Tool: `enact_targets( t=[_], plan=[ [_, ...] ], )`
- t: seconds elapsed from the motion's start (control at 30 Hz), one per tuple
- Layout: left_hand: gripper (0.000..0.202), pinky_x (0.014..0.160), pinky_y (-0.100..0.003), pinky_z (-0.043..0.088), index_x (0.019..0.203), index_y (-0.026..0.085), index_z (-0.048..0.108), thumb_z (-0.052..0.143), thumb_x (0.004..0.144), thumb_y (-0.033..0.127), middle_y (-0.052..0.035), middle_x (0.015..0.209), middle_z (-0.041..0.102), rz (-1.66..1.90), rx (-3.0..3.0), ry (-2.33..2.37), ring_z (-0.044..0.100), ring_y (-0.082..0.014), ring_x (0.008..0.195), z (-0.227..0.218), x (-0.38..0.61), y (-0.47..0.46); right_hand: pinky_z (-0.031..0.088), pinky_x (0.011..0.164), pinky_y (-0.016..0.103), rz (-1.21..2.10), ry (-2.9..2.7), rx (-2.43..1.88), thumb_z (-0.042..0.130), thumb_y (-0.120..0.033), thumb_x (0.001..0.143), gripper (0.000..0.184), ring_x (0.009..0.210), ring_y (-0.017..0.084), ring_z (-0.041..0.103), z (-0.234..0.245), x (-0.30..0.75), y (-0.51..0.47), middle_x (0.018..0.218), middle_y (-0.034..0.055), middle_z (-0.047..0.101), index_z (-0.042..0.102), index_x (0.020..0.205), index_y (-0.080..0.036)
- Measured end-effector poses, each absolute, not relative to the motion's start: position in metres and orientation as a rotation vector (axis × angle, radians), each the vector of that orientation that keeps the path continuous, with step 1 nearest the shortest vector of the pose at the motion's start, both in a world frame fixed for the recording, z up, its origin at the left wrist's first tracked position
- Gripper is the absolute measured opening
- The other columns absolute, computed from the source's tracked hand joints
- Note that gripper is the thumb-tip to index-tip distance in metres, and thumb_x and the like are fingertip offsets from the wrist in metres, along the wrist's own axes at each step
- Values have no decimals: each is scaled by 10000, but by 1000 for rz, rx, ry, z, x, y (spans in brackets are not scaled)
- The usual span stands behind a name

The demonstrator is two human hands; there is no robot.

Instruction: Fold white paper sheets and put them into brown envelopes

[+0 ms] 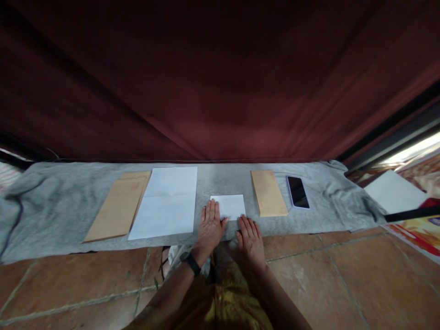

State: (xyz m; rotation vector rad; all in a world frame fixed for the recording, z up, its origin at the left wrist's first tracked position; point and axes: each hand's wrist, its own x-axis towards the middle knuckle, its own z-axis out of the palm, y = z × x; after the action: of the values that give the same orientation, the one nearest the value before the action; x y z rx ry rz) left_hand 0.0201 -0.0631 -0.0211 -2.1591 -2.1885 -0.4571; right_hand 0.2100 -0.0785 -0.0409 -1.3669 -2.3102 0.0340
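Observation:
A small folded white paper (231, 205) lies on a grey cloth (51, 201) spread on the floor. My left hand (210, 225) rests flat on the paper's left near corner, fingers stretched out, a dark watch on the wrist. My right hand (250, 236) lies flat just below the paper's right near edge, fingers out and touching or almost touching it. Neither hand holds anything.
On the cloth, a large white sheet (168, 201) and brown envelopes (118, 206) lie to the left; a brown envelope (268, 192) and a phone (297, 191) lie to the right. A dark red curtain (220, 78) hangs behind. Terracotta floor tiles (326, 275) lie in front.

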Motion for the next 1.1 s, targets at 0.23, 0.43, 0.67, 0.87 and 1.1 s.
enact_targets(
  t=[0.23, 0.43, 0.67, 0.87, 1.1],
  plan=[
    [638, 1210, -548, 275, 1546, 62, 327, 407, 1011, 400, -238, 1621, 290, -406, -2148, -2203, 235, -342, 1526, -20, 22, -63, 324, 1191, 492, 199, -2279, -1349, 382, -274, 1036, 485, 1484, 275, 332, -18, 188, -62, 1536, 132, 481, 469, 1487, -121],
    [584, 1223, -535, 249, 1557, 81, 320, 374, 990, 214, -228, 1629, 280, -343, -2185, -2202, 229, -316, 1530, -19, 20, -64, 295, 1216, 451, 330, -2336, -1334, 320, -274, 1058, 477, 1488, 235, 337, -4, 148, -30, 1568, 112, 442, 485, 1486, -140],
    [546, 1215, -547, 254, 1539, 112, 374, 362, 1011, 248, -196, 1622, 318, -412, -2143, -2230, 268, -316, 1520, -18, 22, -64, 270, 1202, 496, 222, -2315, -1456, 362, -308, 1054, 476, 1477, 273, 350, -18, 150, -19, 1572, 115, 433, 473, 1501, -184],
    [541, 1220, -518, 265, 1526, 87, 387, 357, 1009, 243, -167, 1610, 356, -454, -2089, -2285, 294, -302, 1512, -18, 19, -69, 292, 1180, 489, 104, -2316, -1541, 405, -320, 1044, 493, 1451, 285, 381, -26, 171, -17, 1584, 122, 413, 451, 1517, -190],
    [534, 1203, -500, 315, 1514, 68, 389, 331, 1008, 228, -171, 1562, 443, -477, -2075, -2295, 331, -292, 1496, -16, 8, -80, 291, 1177, 499, 51, -2271, -1536, 389, -309, 1048, 502, 1432, 289, 402, -31, 186, -24, 1560, 132, 447, 431, 1526, -163]
  ],
)
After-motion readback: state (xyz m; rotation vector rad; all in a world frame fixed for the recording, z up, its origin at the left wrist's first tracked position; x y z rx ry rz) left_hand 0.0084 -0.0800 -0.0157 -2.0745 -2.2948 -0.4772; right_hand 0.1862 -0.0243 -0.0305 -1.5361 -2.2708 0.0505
